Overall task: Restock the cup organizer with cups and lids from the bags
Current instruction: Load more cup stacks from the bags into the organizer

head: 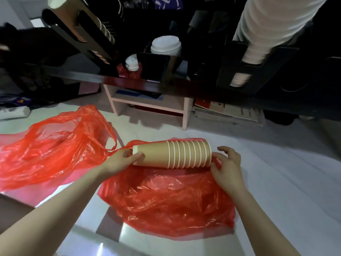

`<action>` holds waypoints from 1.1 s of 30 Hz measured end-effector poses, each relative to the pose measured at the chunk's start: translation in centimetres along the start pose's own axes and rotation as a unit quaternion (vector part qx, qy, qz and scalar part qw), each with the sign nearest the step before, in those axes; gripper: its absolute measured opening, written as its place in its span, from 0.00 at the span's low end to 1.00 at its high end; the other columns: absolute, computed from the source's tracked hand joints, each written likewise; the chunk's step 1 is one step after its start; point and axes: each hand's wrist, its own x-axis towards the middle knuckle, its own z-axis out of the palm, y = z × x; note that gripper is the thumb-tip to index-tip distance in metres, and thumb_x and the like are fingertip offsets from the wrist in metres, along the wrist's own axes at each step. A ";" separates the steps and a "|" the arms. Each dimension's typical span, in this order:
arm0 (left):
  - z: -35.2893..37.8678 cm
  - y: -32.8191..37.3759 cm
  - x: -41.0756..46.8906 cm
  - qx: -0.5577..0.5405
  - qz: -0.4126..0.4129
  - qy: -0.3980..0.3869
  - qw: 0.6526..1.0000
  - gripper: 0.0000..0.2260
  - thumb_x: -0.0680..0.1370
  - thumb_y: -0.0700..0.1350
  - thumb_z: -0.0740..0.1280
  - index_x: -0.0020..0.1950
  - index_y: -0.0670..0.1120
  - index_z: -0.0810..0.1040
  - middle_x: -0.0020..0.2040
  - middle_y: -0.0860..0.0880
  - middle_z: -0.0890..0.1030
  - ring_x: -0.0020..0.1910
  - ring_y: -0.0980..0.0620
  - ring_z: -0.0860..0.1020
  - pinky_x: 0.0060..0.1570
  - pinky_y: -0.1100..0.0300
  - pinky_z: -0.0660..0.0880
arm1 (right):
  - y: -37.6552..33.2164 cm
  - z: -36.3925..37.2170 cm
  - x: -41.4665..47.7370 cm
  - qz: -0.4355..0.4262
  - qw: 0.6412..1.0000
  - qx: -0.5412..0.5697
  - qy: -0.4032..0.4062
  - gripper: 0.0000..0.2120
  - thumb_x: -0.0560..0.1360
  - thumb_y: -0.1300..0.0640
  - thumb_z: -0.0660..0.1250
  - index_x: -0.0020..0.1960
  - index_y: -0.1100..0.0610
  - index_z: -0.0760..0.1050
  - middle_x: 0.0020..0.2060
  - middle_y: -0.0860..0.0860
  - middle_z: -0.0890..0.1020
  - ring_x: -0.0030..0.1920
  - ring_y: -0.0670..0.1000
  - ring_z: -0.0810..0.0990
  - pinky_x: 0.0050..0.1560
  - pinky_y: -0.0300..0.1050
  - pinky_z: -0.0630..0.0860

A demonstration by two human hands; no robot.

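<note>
Head view. Your one wide-angle camera looks forward and steeply down from close above the floor (276, 163); the cup organizer (258, 76) fills the frame's top edge.

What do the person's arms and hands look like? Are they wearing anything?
Both are bare. The left hand and right hand have no gloves, and I see no rings. The left forearm and right forearm show no sleeves, watch or bracelets, as far as the picture reaches.
</note>
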 end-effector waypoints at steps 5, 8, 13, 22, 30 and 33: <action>-1.8 3.7 -0.8 -0.129 0.014 0.014 0.991 0.16 0.76 0.57 0.64 0.49 0.45 0.78 0.47 0.45 0.81 0.42 0.48 0.82 0.42 0.57 0.78 | -1.9 -2.1 0.9 0.043 0.998 0.027 0.040 0.06 0.72 0.57 0.71 0.47 0.55 0.82 0.50 0.51 0.79 0.54 0.54 0.74 0.53 0.45 0.71; -3.5 6.0 -1.3 -0.257 0.048 0.005 0.965 0.18 0.75 0.53 0.66 0.62 0.46 0.73 0.55 0.45 0.81 0.47 0.48 0.83 0.48 0.57 0.79 | -3.4 -3.6 1.2 0.088 0.983 0.158 0.037 0.05 0.73 0.57 0.69 0.39 0.52 0.78 0.36 0.47 0.82 0.40 0.48 0.80 0.39 0.41 0.72; -5.7 9.6 -2.3 -0.379 0.152 0.058 0.911 0.27 0.69 0.51 0.72 0.66 0.49 0.69 0.57 0.49 0.77 0.53 0.48 0.81 0.49 0.54 0.78 | -5.8 -5.0 1.5 0.081 0.981 0.173 0.026 0.06 0.74 0.56 0.69 0.50 0.48 0.75 0.32 0.39 0.81 0.37 0.39 0.81 0.37 0.38 0.74; -8.9 13.6 -2.5 -0.406 0.303 0.102 0.856 0.31 0.67 0.52 0.76 0.66 0.55 0.66 0.62 0.50 0.76 0.61 0.51 0.76 0.55 0.55 0.77 | -13.0 -6.5 3.9 0.053 0.975 0.216 0.026 0.10 0.75 0.62 0.66 0.56 0.54 0.75 0.32 0.42 0.84 0.34 0.42 0.83 0.36 0.40 0.77; -19.3 12.8 -0.1 -0.329 0.457 0.080 0.822 0.32 0.68 0.61 0.72 0.67 0.63 0.59 0.66 0.59 0.72 0.66 0.57 0.71 0.60 0.60 0.72 | -24.9 -3.9 8.5 0.002 0.950 0.296 0.098 0.12 0.76 0.67 0.64 0.56 0.56 0.76 0.32 0.48 0.85 0.34 0.44 0.83 0.32 0.30 0.74; -25.4 12.5 1.2 -0.318 0.493 0.082 0.805 0.32 0.69 0.53 0.72 0.69 0.52 0.62 0.63 0.56 0.76 0.62 0.58 0.75 0.54 0.64 0.74 | -30.4 -2.7 10.8 -0.024 0.931 0.332 0.152 0.16 0.76 0.66 0.63 0.62 0.54 0.73 0.34 0.49 0.85 0.35 0.46 0.83 0.37 0.40 0.76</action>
